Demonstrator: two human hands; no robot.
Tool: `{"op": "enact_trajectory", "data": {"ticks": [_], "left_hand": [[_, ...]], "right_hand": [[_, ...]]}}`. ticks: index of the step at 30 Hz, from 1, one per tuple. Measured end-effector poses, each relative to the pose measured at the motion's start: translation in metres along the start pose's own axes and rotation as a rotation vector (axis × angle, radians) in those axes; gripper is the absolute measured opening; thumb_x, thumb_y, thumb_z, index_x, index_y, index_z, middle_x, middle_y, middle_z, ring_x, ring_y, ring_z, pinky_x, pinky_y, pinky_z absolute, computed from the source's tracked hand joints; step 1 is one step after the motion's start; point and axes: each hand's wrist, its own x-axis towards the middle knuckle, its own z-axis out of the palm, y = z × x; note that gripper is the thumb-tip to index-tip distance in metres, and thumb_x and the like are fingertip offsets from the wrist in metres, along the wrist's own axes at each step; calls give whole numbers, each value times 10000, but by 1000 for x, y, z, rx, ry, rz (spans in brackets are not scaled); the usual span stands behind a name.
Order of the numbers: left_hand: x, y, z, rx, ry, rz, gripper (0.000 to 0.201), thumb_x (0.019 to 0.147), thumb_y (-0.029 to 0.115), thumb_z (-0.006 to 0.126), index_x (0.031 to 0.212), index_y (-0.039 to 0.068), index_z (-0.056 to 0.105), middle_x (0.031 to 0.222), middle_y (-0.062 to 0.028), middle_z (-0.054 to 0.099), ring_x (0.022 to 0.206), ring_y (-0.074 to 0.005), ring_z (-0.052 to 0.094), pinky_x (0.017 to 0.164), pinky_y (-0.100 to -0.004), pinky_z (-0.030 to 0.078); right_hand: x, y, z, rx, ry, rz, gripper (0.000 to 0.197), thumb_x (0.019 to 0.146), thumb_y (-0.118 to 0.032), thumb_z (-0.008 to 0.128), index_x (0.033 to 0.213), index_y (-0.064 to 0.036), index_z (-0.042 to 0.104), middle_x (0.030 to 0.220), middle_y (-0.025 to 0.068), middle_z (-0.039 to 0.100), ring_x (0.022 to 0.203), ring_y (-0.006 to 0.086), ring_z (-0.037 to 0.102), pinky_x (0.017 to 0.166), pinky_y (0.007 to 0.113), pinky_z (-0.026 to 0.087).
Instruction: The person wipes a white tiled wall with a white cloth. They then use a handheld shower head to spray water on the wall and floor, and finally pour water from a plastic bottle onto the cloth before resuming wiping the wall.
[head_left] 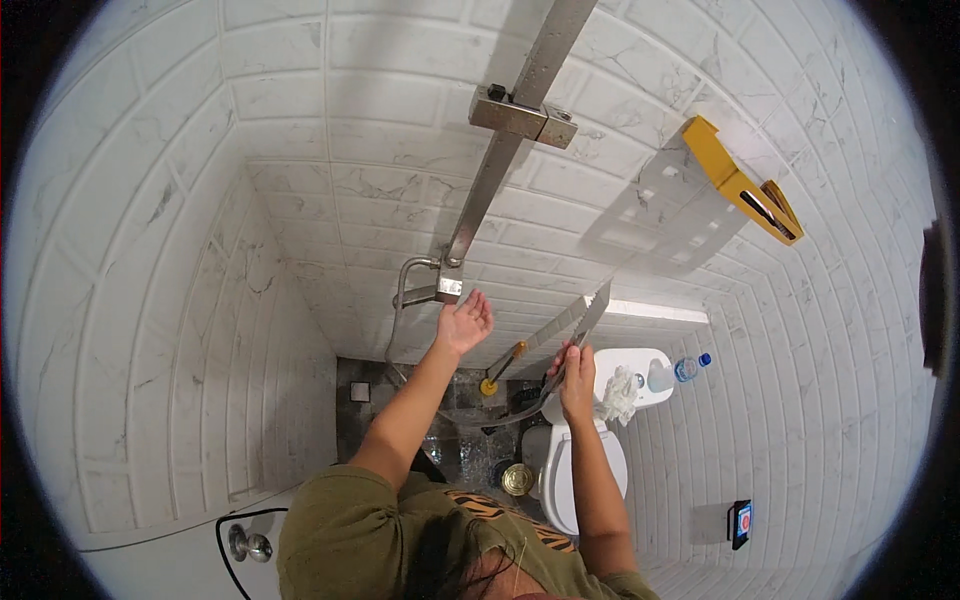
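My right hand is closed round a slim silver hand shower, its flat head tilted up and away from me. From its lower end a flexible metal hose loops down over the floor and back up to the wall. My left hand is raised with the palm up and fingers spread, holding nothing. It is just below a square metal wall fitting at the foot of the flat shower rail. Higher on that rail sits a metal slider bracket. Whether water is running cannot be made out.
On the right, a white toilet carries a crumpled white cloth and a blue-capped bottle. A yellow shelf juts from the tiled wall. A round gold tin stands on the dark floor. A door knob shows lower left.
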Motion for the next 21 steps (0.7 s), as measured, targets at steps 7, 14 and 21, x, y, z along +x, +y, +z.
{"op": "enact_trajectory", "data": {"ticks": [7,14,21], "left_hand": [[0,-5,26,-415,-606,-65,251,899,246,540,1040,67,645,934,-25,642,1012,-200,585,890,-374,473],[-5,-13,26,-621,-829,-256,128,839,184,572,905,76,590,803,0,567,933,-170,577,841,-366,492],[-9,-8,22,-629,-809,-287,152,831,157,565,951,66,539,830,-11,540,919,-166,582,858,-381,490]], "right_hand": [[-9,-2,-17,-38,130,-23,302,1036,-343,433,1060,-46,484,822,26,492,701,109,495,628,266,465],[-13,8,-25,-53,159,-37,305,1032,-353,443,1052,-51,476,809,25,495,706,97,486,620,248,441],[-20,19,-24,-71,150,-7,303,1039,-340,429,1054,-42,481,814,33,494,687,115,483,624,266,450]]}}
